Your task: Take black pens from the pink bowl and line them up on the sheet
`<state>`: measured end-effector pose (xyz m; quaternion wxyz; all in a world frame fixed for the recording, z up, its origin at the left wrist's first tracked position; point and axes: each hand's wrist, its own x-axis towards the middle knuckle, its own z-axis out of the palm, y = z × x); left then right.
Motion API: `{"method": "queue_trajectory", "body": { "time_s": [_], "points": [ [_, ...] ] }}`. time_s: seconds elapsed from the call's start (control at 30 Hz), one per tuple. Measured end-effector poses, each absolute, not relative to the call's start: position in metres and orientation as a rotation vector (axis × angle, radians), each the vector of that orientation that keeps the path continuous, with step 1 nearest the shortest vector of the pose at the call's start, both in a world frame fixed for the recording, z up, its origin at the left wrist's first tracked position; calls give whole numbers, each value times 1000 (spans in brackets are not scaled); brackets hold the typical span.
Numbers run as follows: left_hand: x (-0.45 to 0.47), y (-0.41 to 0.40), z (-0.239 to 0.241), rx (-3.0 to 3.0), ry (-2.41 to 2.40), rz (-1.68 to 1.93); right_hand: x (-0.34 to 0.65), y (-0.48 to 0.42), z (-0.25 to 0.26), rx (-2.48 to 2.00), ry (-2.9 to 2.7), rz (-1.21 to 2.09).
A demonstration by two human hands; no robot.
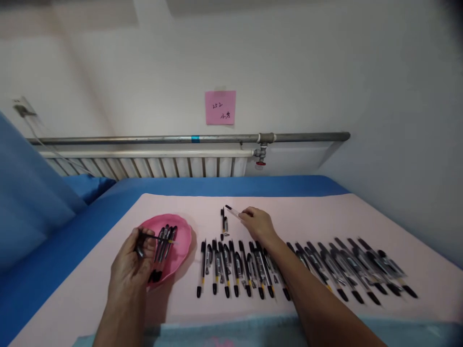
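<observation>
My left hand (132, 262), fingers closed, grips a slim pen refill (159, 237) with a dark shaft and a yellowish band near its pale end. It is over the pink plate (184, 231), where several assembled black pens (168, 243) lie side by side. A small shiny piece shows under those fingers, too unclear to name. Near the middle of the table my right hand (258, 222) pinches a clear pen barrel (234, 210) with a black end, pointing up and left. Just left of it lie a loose refill (222, 221), a black cap (226, 224) and a small metal tip (226, 234).
Long rows of pen parts (237, 270), refills, caps, barrels and small tips, spread across the pink cloth (289, 212), partly under my right forearm. Behind stand a radiator (181, 166) and a metal pipe (152, 140) with a red-handled valve (260, 163). A blue curtain (32, 193) hangs left.
</observation>
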<state>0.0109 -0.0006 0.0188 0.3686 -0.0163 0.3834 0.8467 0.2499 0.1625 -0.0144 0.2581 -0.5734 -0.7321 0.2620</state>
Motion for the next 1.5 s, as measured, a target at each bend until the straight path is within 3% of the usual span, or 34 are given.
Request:
{"method": "queue_trajectory", "body": {
  "time_s": [0.57, 1.27, 1.5],
  "points": [
    [28, 4, 24, -124, 1088, 2077, 226, 153, -33, -1559, -2333, 517],
    [43, 8, 22, -125, 1089, 2006, 219, 155, -33, -1552, -2289, 479],
    [50, 11, 13, 89, 1197, 1968, 222, 138, 1, -1425, -2243, 607]
  ]
}}
